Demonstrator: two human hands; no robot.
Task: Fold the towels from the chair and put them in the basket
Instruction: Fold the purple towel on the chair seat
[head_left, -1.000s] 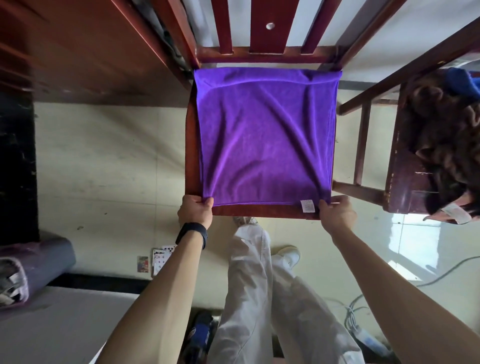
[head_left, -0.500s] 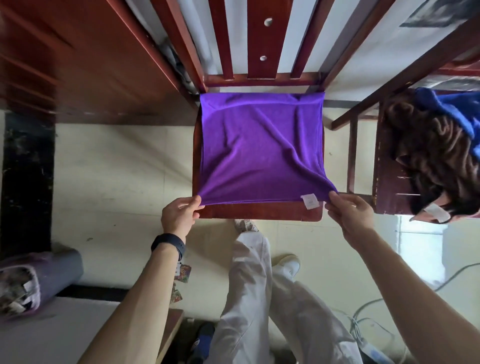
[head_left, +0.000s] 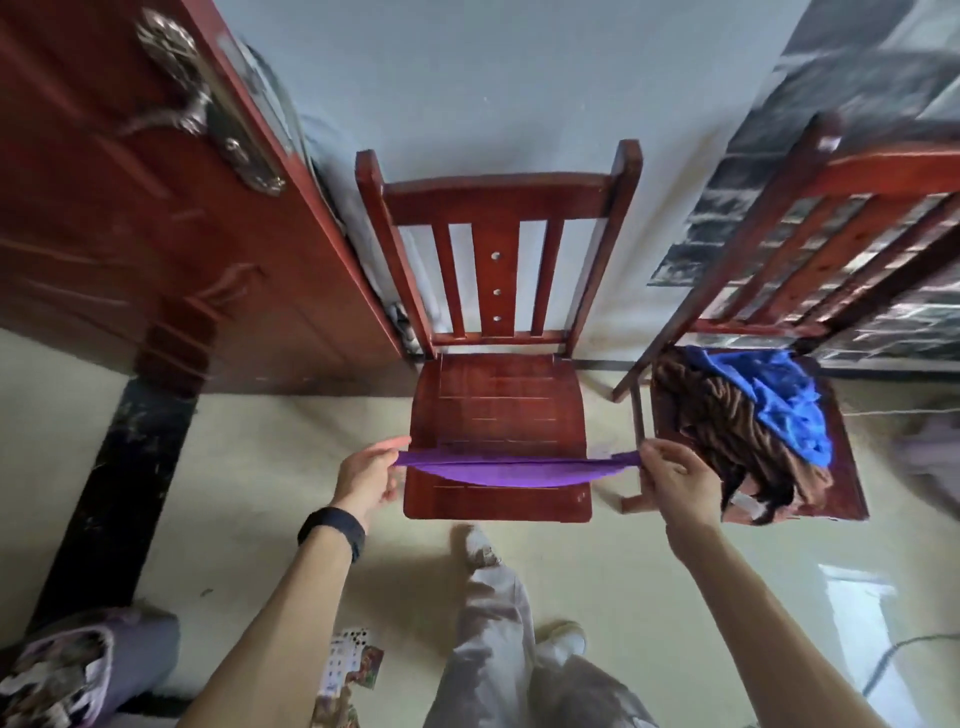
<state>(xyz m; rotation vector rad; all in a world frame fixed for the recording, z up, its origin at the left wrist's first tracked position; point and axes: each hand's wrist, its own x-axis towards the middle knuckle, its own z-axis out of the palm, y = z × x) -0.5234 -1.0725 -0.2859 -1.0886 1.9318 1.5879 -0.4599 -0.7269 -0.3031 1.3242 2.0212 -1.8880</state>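
Observation:
A purple towel (head_left: 511, 470) hangs stretched edge-on above the front of a red wooden chair (head_left: 498, 395), lifted off the seat. My left hand (head_left: 369, 475) pinches its left end and my right hand (head_left: 670, 480) pinches its right end. On a second red chair (head_left: 841, 457) to the right lies a heap with a brown striped towel (head_left: 727, 431) and a blue towel (head_left: 774, 395) on top. A purple-lined basket (head_left: 67, 670) sits on the floor at the bottom left, partly cut off by the frame edge.
A red wooden door (head_left: 156, 208) with a metal handle (head_left: 208, 104) stands at the left, next to the chair. Playing cards (head_left: 348, 670) lie on the floor by my legs (head_left: 498, 649). A cable (head_left: 904, 660) runs along the floor at the right.
The purple towel lay flat on the seat with both hands at its near corners; now both hands have lifted it off the seat and hold it taut. The view has pulled back and up.

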